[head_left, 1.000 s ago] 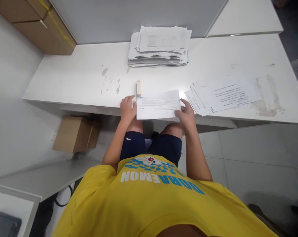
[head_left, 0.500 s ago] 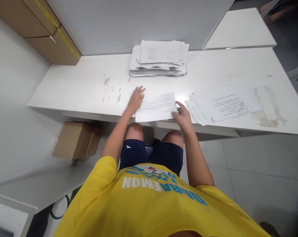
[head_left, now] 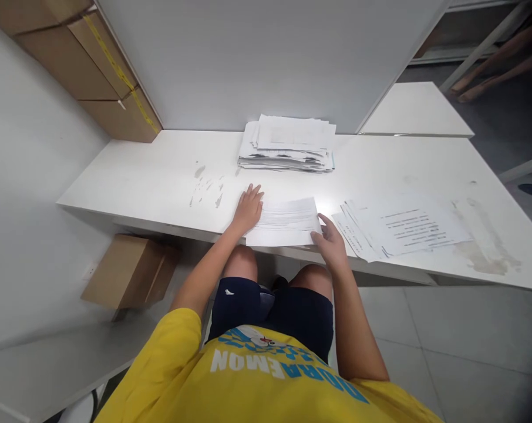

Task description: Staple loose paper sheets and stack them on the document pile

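Note:
A printed paper sheet (head_left: 283, 222) lies at the near edge of the white table (head_left: 160, 176), straight in front of me. My left hand (head_left: 248, 208) rests flat on the sheet's left end with its fingers stretched out, and whatever is under the palm is hidden. My right hand (head_left: 330, 241) pinches the sheet's right edge, thumb on top.
A thick paper stack (head_left: 288, 144) stands at the back by the grey partition. Several loose printed sheets (head_left: 402, 229) are fanned out to the right. Cardboard boxes (head_left: 116, 88) sit at the back left, another cardboard box (head_left: 125, 270) lies under the table. Someone's bare legs (head_left: 490, 64) show at the far right.
My left hand moved forward from the sheet's left edge onto the spot where a small white stapler lay; the stapler is now hidden. The camera tilted up.

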Demonstrator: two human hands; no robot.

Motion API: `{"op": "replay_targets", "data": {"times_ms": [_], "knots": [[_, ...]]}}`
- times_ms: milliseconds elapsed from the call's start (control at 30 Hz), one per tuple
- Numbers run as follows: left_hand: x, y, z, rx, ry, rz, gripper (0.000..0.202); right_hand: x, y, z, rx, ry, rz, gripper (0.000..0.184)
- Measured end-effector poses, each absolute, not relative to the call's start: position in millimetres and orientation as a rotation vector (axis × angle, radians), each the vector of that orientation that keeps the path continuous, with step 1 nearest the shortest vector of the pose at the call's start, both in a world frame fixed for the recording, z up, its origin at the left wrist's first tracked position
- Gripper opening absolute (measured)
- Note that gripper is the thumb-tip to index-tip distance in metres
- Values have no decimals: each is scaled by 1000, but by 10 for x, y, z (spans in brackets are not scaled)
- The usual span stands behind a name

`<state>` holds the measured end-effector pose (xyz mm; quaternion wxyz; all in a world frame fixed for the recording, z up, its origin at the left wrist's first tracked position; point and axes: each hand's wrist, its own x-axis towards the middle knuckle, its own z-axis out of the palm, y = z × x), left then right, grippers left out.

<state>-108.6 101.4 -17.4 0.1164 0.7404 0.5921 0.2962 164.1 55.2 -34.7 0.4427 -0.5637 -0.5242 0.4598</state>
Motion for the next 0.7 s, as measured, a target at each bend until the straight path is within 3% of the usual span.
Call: {"op": "replay_targets", "data": {"times_ms": [267, 467, 700], "knots": [[-1136, 1028, -187, 2081, 1665, 1025, 42, 1726, 441, -180, -1356, -1200, 809, 33], [-1105, 1019, -203, 2063, 1703, 931, 61, 1884, 1186, 102, -1211, -923, 582, 40], [-1089, 1001, -106, 2089, 1684, 814, 58, 1411, 2894, 321, -1267, -1106, 733, 44]]}}
